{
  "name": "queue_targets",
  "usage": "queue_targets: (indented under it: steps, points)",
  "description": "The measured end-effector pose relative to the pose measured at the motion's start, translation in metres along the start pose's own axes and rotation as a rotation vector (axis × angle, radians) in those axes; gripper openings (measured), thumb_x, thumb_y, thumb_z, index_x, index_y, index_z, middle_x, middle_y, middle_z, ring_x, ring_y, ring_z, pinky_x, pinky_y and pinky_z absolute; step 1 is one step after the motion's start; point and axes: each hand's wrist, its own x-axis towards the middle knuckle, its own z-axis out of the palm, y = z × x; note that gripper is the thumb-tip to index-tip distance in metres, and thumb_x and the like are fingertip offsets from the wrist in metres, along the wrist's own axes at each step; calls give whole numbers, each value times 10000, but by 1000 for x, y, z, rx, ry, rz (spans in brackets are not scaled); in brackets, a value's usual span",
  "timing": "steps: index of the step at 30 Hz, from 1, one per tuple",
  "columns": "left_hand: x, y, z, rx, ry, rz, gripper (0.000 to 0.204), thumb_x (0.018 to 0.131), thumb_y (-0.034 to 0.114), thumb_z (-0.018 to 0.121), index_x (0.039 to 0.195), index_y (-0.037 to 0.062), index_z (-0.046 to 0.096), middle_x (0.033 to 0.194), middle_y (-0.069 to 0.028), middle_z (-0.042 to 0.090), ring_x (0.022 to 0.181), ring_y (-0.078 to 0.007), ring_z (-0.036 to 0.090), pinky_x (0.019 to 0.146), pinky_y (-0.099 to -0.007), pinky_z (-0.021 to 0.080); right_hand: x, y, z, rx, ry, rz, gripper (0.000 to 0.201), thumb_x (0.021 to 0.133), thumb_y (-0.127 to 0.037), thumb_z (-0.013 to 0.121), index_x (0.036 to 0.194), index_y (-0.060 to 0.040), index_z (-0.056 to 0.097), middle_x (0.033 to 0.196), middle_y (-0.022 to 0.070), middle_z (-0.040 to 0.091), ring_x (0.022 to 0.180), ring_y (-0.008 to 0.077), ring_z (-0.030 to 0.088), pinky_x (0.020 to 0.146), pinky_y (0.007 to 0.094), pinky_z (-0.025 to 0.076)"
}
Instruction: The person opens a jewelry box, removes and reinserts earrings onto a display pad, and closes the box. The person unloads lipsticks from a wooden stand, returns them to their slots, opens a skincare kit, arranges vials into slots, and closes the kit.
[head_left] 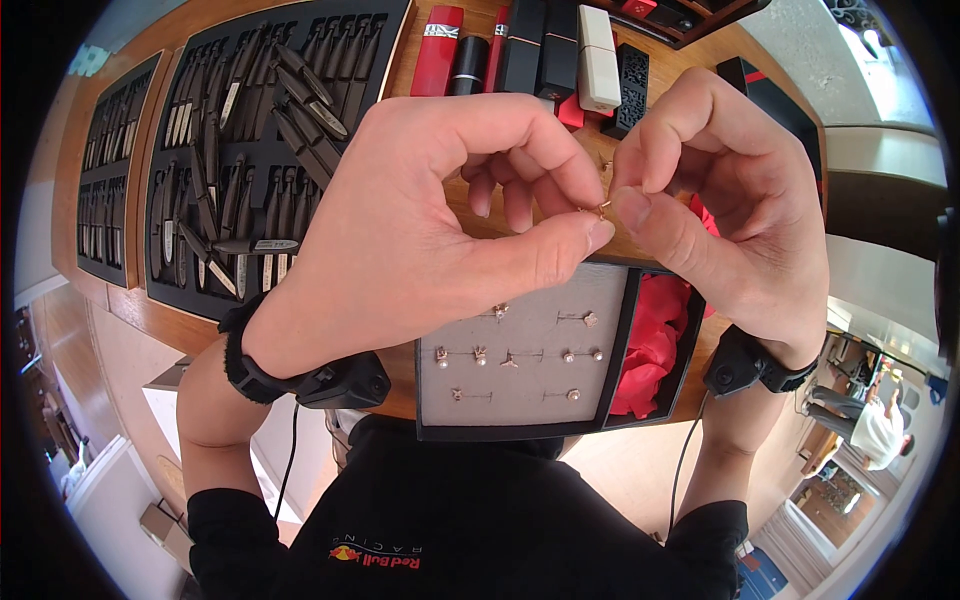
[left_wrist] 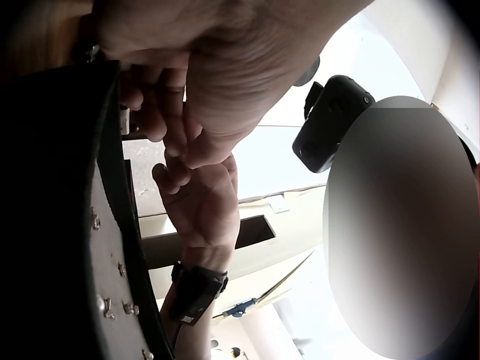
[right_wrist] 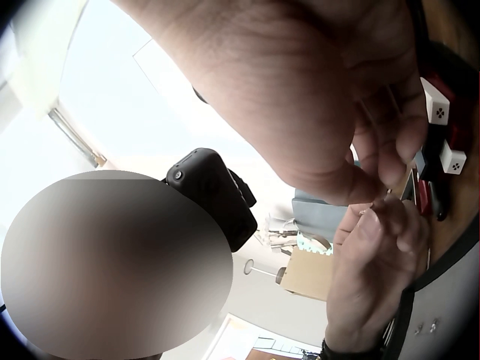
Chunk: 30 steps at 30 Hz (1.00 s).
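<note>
Just above the jewellery box, both hands meet fingertip to fingertip. My left hand (head_left: 400, 210) pinches a tiny gold earring (head_left: 604, 207) between thumb and index finger. From the other side, my right hand (head_left: 745, 200) has its thumb and index finger pinched at the earring's right end; those fingertips hide part of it. In the right wrist view a glint of the gold earring (right_wrist: 388, 193) shows at the fingertips. Below the hands lies the grey earring pad (head_left: 525, 405), with several pearl and gold earrings stuck in slits.
Red crumpled paper (head_left: 650, 345) fills the box's side compartment. At left, a black tray (head_left: 160, 285) holds many dark, slim pieces with metallic ends, some piled loose. Lipstick tubes and boxes (head_left: 437, 50) line the table's far side. Another person (head_left: 880, 430) is in the background at right.
</note>
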Motion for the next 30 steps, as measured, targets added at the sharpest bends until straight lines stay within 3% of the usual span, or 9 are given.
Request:
queue_targets:
  steps: [9,15,17,21,30]
  points:
    - [1,7,0,-70,28,-66,160,935,38,796,1071,-18,733,929,-30,730,867,-75,643,793,-245,500,1,1,-3,-34,35,-60,211,898,26,755,944,-64,569,939,45,664,891,119,671,818,260,522]
    - [2,7,3,-265,50,-146,162,968,74,766,1085,-30,726,958,-69,757,862,-100,705,824,-262,566,4,-7,-1,-64,55,27,220,887,90,735,944,-50,575,933,50,667,907,125,679,828,262,530]
    - [1,5,6,-365,88,-107,178,990,113,746,1093,-30,722,961,-85,768,858,-113,724,815,-267,582,4,14,-1,-30,55,-256,213,883,103,731,945,-42,587,948,53,671,917,126,680,815,261,533]
    - [2,4,6,-256,88,-82,197,993,137,744,1095,-30,723,948,-87,768,849,-118,721,816,-262,576,-2,3,6,-143,172,-260,213,857,87,747,968,-32,610,943,45,670,890,116,681,777,262,530]
    - [-9,14,0,-77,61,-93,196,944,63,784,1095,-46,722,970,-85,767,887,-127,716,821,-284,585,-5,-20,1,-334,-26,-218,233,829,74,749,993,-28,620,923,38,659,853,131,685,751,269,528]
